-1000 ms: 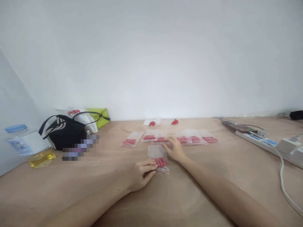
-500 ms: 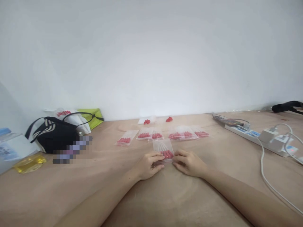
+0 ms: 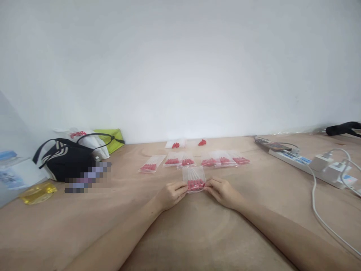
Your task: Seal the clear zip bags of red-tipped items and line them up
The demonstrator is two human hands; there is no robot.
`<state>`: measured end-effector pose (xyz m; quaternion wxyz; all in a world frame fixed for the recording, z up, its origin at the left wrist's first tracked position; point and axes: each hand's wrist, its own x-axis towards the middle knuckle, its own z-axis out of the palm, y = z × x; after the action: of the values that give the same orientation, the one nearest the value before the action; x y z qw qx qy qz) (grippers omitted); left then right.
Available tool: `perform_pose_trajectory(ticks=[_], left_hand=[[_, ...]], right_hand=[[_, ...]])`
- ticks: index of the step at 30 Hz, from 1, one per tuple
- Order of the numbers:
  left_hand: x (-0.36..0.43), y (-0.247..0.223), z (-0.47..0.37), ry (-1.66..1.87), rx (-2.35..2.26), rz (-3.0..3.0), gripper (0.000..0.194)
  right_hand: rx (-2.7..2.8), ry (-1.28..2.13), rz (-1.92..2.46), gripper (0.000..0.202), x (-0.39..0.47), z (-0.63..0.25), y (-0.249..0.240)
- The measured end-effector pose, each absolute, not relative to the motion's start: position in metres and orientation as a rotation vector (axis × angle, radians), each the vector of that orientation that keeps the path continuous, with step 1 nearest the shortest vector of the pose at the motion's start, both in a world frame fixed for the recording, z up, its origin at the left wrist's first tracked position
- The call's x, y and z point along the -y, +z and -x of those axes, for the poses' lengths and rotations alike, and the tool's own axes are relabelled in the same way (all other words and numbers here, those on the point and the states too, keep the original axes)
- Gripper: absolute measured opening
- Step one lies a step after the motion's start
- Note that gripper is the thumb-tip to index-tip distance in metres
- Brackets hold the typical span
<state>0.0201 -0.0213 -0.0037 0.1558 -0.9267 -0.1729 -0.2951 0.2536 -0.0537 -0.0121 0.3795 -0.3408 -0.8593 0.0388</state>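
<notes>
Shifted hand: since half a second ago, my left hand has drawn back from over the flat clear plastic bag to its near left corner.
Left hand grip: fingers and thumb pinched together on that corner.
Right hand grip: my right hand has finger and thumb closed on the near right corner.
Bag between hands: lying on the light brown wooden worktop, short red rod-shaped pieces lined up along its near end.
Row beyond: similar filled clear bags, some overlapping.
Against the wall: two small heaps of red pieces.
Left side: black fabric bag with white stripes.
Right side: long white plastic power strip.
</notes>
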Motion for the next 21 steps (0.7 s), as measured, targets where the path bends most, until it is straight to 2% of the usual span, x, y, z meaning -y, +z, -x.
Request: perform_pose_trajectory(ticks=[3,10,16,21], left_hand=[[0.018,-0.003,-0.017,-0.836,0.414,2.608,0.023],[0.014,-0.001,-0.013,-0.798,0.313,2.609,0.024],[0.01,-0.005,-0.013,-0.742,0.338,2.636,0.031],[0.01,-0.003,-0.013,-0.749,0.365,2.66,0.033]], right_hand=[[2.234,0.051,0.806,0.011,0.053,-0.258,-0.014],[2.286,-0.365,0.712,0.026,0.048,-0.26,-0.015],[2.374,-0.46,0.687,0.035,0.047,-0.258,-0.011],[2.309,-0.492,0.7,0.03,0.048,-0.257,-0.011]])
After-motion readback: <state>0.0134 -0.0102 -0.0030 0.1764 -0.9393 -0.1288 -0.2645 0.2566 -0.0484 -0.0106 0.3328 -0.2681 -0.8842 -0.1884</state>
